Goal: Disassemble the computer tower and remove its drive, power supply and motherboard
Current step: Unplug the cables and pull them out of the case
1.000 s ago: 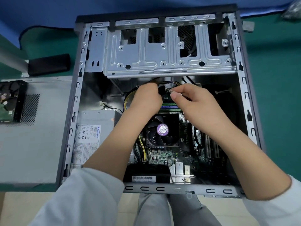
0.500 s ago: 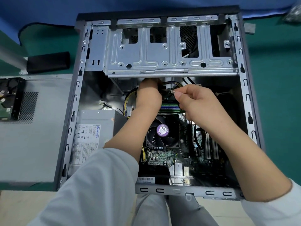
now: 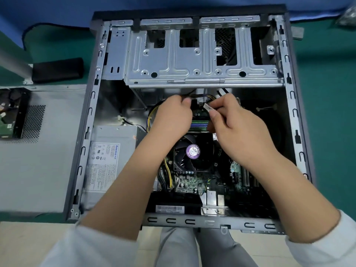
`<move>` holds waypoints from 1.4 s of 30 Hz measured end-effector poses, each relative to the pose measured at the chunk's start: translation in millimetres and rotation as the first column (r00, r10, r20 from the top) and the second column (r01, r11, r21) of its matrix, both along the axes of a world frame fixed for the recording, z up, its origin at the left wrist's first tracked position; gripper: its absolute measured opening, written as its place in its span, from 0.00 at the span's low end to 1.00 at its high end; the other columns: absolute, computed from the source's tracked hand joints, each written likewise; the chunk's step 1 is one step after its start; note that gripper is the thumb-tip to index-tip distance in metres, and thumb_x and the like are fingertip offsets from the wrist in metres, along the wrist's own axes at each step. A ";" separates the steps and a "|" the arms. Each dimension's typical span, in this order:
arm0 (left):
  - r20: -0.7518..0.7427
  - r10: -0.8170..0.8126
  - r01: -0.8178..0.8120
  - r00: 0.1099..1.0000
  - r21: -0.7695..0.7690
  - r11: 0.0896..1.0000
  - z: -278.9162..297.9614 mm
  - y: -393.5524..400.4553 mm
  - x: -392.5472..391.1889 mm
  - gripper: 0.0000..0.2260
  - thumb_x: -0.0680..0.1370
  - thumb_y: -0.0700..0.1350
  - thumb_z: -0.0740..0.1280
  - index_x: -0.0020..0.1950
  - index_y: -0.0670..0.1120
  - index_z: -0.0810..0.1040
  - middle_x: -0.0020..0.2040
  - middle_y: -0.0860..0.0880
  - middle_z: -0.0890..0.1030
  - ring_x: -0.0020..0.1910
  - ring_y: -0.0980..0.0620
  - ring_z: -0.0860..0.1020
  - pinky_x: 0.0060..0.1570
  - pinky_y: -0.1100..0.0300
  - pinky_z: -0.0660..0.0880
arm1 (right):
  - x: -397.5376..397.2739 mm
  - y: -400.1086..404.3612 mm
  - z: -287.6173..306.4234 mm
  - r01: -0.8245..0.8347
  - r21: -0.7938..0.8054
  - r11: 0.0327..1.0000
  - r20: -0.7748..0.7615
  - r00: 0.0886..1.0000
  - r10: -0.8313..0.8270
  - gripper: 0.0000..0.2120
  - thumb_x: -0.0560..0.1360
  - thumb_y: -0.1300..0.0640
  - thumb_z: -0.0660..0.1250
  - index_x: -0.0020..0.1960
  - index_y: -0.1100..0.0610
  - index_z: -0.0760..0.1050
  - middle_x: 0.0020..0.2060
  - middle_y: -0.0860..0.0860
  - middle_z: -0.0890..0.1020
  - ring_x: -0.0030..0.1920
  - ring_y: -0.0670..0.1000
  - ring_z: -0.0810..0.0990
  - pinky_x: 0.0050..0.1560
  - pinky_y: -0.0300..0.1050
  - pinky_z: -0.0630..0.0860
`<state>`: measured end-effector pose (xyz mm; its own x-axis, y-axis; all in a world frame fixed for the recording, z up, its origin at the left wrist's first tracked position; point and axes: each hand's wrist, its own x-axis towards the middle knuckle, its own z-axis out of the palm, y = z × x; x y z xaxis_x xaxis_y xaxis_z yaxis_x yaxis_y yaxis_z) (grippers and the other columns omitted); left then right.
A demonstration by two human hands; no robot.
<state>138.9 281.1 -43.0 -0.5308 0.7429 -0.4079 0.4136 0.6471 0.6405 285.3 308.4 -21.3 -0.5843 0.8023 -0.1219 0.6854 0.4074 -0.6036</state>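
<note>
Computer tower (image 3: 292, 116) lies open on its side on the green tabletop (image 3: 331, 112), power supply (image 3: 111, 151) at its left wall, motherboard (image 3: 192, 182) in the middle. Left hand (image 3: 171, 116) curls round the cable bundle (image 3: 200, 97) just under the drive cage (image 3: 192, 60); right hand (image 3: 237, 120) pinches a small pale connector (image 3: 207, 107) between thumb and forefinger. A removed drive (image 3: 7, 116) rests on the side panel (image 3: 48, 151) toward the tabletop's left edge.

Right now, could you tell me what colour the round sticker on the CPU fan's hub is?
Purple, with a white centre; the sticker shows best in the head view.
</note>
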 end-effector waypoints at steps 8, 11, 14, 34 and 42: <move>0.839 0.247 -0.216 0.485 -0.159 0.963 33.2 -30.0 6.7 0.15 0.81 0.48 0.59 0.39 0.44 0.75 0.33 0.46 0.76 0.26 0.55 0.74 0.26 0.64 0.76 | -7.8 -26.9 26.3 -0.371 0.169 0.913 0.020 0.927 0.373 0.12 0.79 0.49 0.52 0.58 0.53 0.65 0.36 0.46 0.81 0.35 0.54 0.80 0.34 0.51 0.75; 0.836 0.249 -0.222 0.490 -0.157 0.962 35.4 -29.5 -4.9 0.13 0.80 0.44 0.62 0.35 0.44 0.73 0.24 0.51 0.74 0.22 0.57 0.72 0.25 0.66 0.73 | -10.4 -23.5 30.6 -0.476 0.123 0.871 0.070 0.880 0.471 0.08 0.80 0.50 0.54 0.57 0.50 0.65 0.43 0.43 0.79 0.42 0.49 0.78 0.40 0.48 0.74; 0.652 0.126 -0.105 0.748 -0.071 0.992 32.3 -27.7 -10.1 0.08 0.73 0.38 0.68 0.34 0.43 0.73 0.26 0.50 0.73 0.27 0.53 0.71 0.28 0.66 0.69 | -13.3 -19.2 29.4 -0.494 -0.154 0.856 -0.041 0.868 0.494 0.09 0.78 0.46 0.52 0.54 0.48 0.66 0.49 0.45 0.75 0.51 0.44 0.73 0.50 0.43 0.70; -0.326 -0.485 0.314 0.811 -0.458 0.832 2.7 -26.6 4.4 0.20 0.75 0.39 0.59 0.66 0.40 0.64 0.66 0.41 0.65 0.66 0.41 0.60 0.63 0.51 0.61 | -55.9 36.5 -59.1 -0.012 0.055 0.998 0.143 0.990 0.004 0.15 0.77 0.60 0.61 0.63 0.58 0.74 0.53 0.61 0.80 0.54 0.62 0.77 0.51 0.49 0.75; -0.142 -0.418 0.337 0.897 -0.391 0.856 2.3 -27.6 3.1 0.17 0.75 0.34 0.57 0.65 0.35 0.64 0.65 0.38 0.65 0.63 0.40 0.67 0.59 0.54 0.65 | -54.6 41.6 -69.5 0.020 0.067 0.998 0.117 0.993 -0.028 0.14 0.76 0.57 0.65 0.61 0.58 0.75 0.52 0.60 0.81 0.54 0.60 0.78 0.51 0.48 0.75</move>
